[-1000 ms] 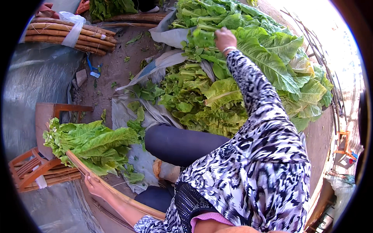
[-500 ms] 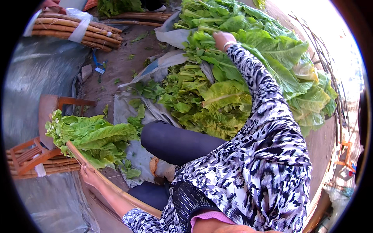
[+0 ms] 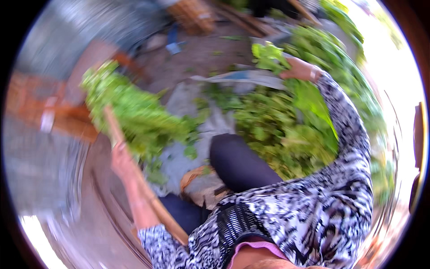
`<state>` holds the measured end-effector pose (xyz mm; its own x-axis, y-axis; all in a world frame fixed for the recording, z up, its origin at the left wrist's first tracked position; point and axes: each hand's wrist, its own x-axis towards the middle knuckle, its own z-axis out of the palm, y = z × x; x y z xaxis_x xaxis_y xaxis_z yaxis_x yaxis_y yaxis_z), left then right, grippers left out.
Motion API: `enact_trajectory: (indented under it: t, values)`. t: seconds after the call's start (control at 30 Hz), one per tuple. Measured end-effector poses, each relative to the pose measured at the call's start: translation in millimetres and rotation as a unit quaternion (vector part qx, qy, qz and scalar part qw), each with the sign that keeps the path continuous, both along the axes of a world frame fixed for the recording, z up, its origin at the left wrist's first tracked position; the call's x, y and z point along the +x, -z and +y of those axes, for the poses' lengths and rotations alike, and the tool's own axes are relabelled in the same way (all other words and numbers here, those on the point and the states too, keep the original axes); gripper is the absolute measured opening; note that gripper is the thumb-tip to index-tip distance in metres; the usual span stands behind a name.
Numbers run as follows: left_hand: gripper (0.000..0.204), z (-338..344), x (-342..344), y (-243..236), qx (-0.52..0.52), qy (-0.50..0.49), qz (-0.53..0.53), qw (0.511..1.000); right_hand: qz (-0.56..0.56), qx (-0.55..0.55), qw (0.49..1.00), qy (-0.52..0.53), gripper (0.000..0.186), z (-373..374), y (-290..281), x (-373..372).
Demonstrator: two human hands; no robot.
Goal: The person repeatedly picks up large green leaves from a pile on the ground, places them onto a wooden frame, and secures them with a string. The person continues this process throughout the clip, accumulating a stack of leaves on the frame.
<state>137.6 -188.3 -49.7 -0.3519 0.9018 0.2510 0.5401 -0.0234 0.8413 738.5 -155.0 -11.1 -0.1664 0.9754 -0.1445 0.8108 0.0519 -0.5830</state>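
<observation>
My left hand [image 3: 124, 160] is closed around a long wooden stick [image 3: 154, 199], whose lower end runs back beside my lap. Overlapping the stick's far end is a bunch of large green leaves [image 3: 139, 119], which look like tobacco; blur hides how they are fastened. At the upper right, my right hand [image 3: 301, 69] is closed on a few green leaves [image 3: 270, 54]. Their stem ends stick out to the left of the fingers, and a broad blade hangs down by my forearm. Below it lies a heap of yellowish-green leaves [image 3: 268, 130].
A second leaf pile [image 3: 322, 49] rises behind my right arm. Grey sheeting [image 3: 210, 119] covers the ground before my knee [image 3: 237, 152]. An orange-brown wooden chair [image 3: 76, 119] stands at left, beside plastic sheeting [image 3: 40, 179]. Bundled sticks [image 3: 190, 15] lie at the far side.
My right hand has come away from the far pile with a few leaves in it. The view has swung left and blurred. My left hand still grips the stick.
</observation>
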Motion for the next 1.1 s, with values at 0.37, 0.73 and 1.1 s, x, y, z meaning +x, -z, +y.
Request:
enact_trajectory:
  t: [0.37,0.73,1.1]
  values:
    - [0.021,90,58,-69,0.04,0.279,0.28,0.918,-0.226,0.392,0.815,-0.361,0.019,185,-27,-457]
    - [0.017,150,-115,69,-0.132,0.001,-0.418,0.899,0.368,0.03,0.929,-0.021,0.058,182,101,-498]
    - [0.02,201,-88,74,-0.12,-0.084,-0.307,0.941,0.837,-0.408,0.364,-0.028,0.079,229,219,-631]
